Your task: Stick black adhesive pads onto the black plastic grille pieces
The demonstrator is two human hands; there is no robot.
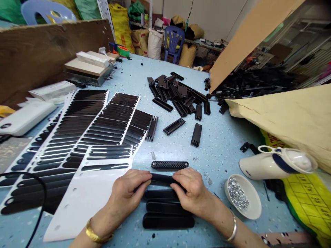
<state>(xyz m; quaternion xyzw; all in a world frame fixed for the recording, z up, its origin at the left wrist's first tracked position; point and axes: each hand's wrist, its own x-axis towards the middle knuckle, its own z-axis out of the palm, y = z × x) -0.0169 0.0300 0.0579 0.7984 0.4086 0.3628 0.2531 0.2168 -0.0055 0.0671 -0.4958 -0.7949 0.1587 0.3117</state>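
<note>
Between my two hands a long black strip-like part [162, 179] is held level, one end in each. My left hand [131, 187] pinches its left end with thumb and fingers, and my right hand [190, 187] pinches the right end. Just beyond them lies a black bar with a meshed face [170, 164] and a round fitting at each end. Nearer to me, several smooth black bars [168, 220] lie in a column, the upper ones partly hidden by my right hand. Sheets of glossy black stickers [103, 125] spread to the left, one with a bare white backing [80, 196].
A pile of black parts [178, 93] stands at the back middle of the blue table [219, 144]. At the right are a white bowl [254, 203] of small metal pieces and a lying white bottle [266, 165]. Boxes [85, 65] and a black cable [42, 206] are at the left.
</note>
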